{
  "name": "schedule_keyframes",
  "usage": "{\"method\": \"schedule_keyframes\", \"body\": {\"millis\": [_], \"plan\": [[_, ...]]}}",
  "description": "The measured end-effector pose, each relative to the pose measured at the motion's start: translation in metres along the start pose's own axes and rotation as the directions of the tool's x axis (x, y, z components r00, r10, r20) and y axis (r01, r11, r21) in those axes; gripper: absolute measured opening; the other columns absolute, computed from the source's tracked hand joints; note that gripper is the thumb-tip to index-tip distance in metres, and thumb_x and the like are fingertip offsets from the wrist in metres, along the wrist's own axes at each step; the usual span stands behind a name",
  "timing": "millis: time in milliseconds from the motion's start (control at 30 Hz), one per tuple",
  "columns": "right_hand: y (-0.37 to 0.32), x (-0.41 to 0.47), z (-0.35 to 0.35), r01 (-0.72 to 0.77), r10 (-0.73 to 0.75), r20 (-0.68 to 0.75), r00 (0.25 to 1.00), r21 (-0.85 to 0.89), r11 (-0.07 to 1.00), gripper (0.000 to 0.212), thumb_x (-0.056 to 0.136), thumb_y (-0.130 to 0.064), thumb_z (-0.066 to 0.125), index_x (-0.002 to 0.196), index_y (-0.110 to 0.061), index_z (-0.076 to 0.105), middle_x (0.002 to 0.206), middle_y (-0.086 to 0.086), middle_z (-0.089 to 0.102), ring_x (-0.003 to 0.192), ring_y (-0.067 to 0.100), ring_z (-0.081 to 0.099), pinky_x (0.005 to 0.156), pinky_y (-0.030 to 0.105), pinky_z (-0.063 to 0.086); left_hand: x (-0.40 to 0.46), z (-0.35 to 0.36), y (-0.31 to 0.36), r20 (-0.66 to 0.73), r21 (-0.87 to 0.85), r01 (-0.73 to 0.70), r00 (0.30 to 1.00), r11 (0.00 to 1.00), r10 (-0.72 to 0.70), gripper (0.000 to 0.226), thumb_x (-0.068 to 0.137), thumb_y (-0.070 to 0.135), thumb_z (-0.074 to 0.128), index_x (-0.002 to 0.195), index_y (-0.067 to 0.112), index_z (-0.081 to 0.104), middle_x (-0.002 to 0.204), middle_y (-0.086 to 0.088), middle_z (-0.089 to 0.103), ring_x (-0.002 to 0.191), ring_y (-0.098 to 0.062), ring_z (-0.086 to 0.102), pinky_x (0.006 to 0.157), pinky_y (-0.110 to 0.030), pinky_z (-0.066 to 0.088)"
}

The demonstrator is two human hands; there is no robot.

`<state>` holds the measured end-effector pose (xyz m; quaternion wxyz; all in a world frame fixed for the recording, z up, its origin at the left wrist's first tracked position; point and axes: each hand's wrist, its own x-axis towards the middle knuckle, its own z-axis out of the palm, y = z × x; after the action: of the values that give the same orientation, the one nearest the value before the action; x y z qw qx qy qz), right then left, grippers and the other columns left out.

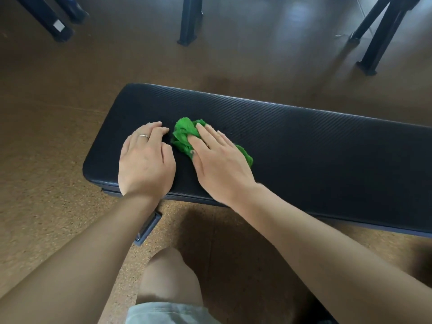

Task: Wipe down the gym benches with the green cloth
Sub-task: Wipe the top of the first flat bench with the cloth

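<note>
Right hand [217, 157] flat, fingers straight, on green cloth [184, 134]; left hand [145, 160] loosely curled, empty, on bench [315, 148].

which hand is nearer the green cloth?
Right. The right hand presses flat on the green cloth; the left hand rests on the bench pad beside it, apart.

Gym floor. Padded black bench [304, 146] with ribbed vinyl top on a low metal frame, speckled cork-brown rubber flooring [46, 183], and dark steel equipment legs [190, 19] with capped feet standing on the floor behind, some angled like rack or machine supports [383, 31].
</note>
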<state>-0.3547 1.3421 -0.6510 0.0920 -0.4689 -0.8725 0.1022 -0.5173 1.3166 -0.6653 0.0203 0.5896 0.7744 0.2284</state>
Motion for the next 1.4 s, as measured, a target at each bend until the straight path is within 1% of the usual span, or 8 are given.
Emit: {"method": "schedule_keyframes", "body": {"millis": [267,433,533,733,867,1000,1100,1400], "plan": [[0.011,-0.002,-0.006,0.119,-0.119,0.031,0.992,-0.002,0.993,0.049,0.107,-0.028,0.030,0.149,-0.014,0.051,0.161,0.010,0.041,0.151,0.025,0.034,0.126,0.036,0.019,0.002,-0.001,0.002,0.018,0.018,0.004,1.000,1.000,-0.005,0.047,0.099,0.026,0.030,0.134,0.016,0.061,0.146,0.000,0.056,0.142,-0.018,0.042,0.123,-0.039,0.025],[0.031,0.080,0.001,-0.038,0.038,0.003,0.999,-0.004,0.999,0.045,0.109,-0.026,0.036,0.151,-0.016,0.048,0.163,0.009,0.038,0.153,0.025,0.031,0.126,0.038,0.017,0.003,-0.001,-0.001,0.019,0.009,0.014,1.000,1.000,-0.014,0.048,0.098,0.025,0.030,0.134,0.017,0.061,0.146,0.000,0.055,0.141,-0.019,0.042,0.123,-0.042,0.027],[0.080,0.081,-0.013,-0.172,0.171,-0.029,0.985,-0.015,0.985,0.042,0.105,-0.025,0.038,0.141,-0.016,0.057,0.155,0.012,0.048,0.142,0.034,0.045,0.118,0.042,0.032,0.003,-0.001,0.000,0.016,0.004,0.011,1.000,1.000,-0.011,0.050,0.097,0.027,0.027,0.133,0.017,0.061,0.146,0.000,0.056,0.141,-0.021,0.043,0.123,-0.044,0.028],[0.164,0.036,-0.046,-0.598,0.597,-0.117,0.794,0.027,0.801,0.041,0.109,-0.026,0.031,0.135,-0.008,0.058,0.140,0.016,0.057,0.129,0.037,0.050,0.110,0.044,0.035,0.002,0.002,0.001,0.006,0.011,0.016,1.000,1.000,-0.016,0.051,0.098,0.030,0.026,0.133,0.018,0.061,0.146,-0.001,0.056,0.142,-0.021,0.043,0.123,-0.042,0.026],[0.095,0.079,-0.016,-0.488,0.483,-0.123,0.867,-0.008,0.873,0.043,0.093,-0.021,0.029,0.119,-0.009,0.061,0.131,0.019,0.060,0.122,0.039,0.052,0.106,0.044,0.036,0.003,0.004,-0.001,-0.005,0.019,0.009,1.000,1.000,-0.009,0.048,0.098,0.028,0.029,0.132,0.017,0.062,0.144,-0.002,0.057,0.140,-0.022,0.045,0.123,-0.041,0.027],[-0.005,0.108,0.013,-0.181,0.180,-0.070,0.981,0.000,0.984,0.045,0.104,-0.021,0.036,0.147,-0.011,0.046,0.163,0.016,0.034,0.153,0.031,0.027,0.125,0.040,0.017,0.003,0.003,-0.003,-0.009,0.021,-0.013,1.000,1.000,0.013,0.050,0.098,0.027,0.028,0.132,0.015,0.062,0.144,-0.003,0.058,0.140,-0.022,0.045,0.122,-0.042,0.028],[0.006,0.101,0.006,-0.078,0.078,-0.018,0.997,0.013,0.997,0.047,0.107,-0.021,0.037,0.152,-0.013,0.043,0.166,0.012,0.031,0.155,0.026,0.024,0.126,0.037,0.016,0.003,0.002,-0.004,-0.011,0.022,-0.019,1.000,1.000,0.020,0.048,0.098,0.026,0.031,0.132,0.015,0.062,0.143,-0.003,0.058,0.139,-0.023,0.046,0.121,-0.042,0.029],[0.093,-0.003,-0.033,-0.502,0.501,-0.108,0.859,0.027,0.865,0.045,0.109,-0.020,0.037,0.150,-0.007,0.048,0.163,0.016,0.036,0.152,0.031,0.029,0.124,0.038,0.020,0.001,-0.001,-0.001,0.006,-0.013,-0.005,1.000,1.000,0.005,0.041,0.101,0.023,0.037,0.133,0.016,0.062,0.144,-0.002,0.057,0.140,-0.022,0.045,0.122,-0.040,0.026]]}}
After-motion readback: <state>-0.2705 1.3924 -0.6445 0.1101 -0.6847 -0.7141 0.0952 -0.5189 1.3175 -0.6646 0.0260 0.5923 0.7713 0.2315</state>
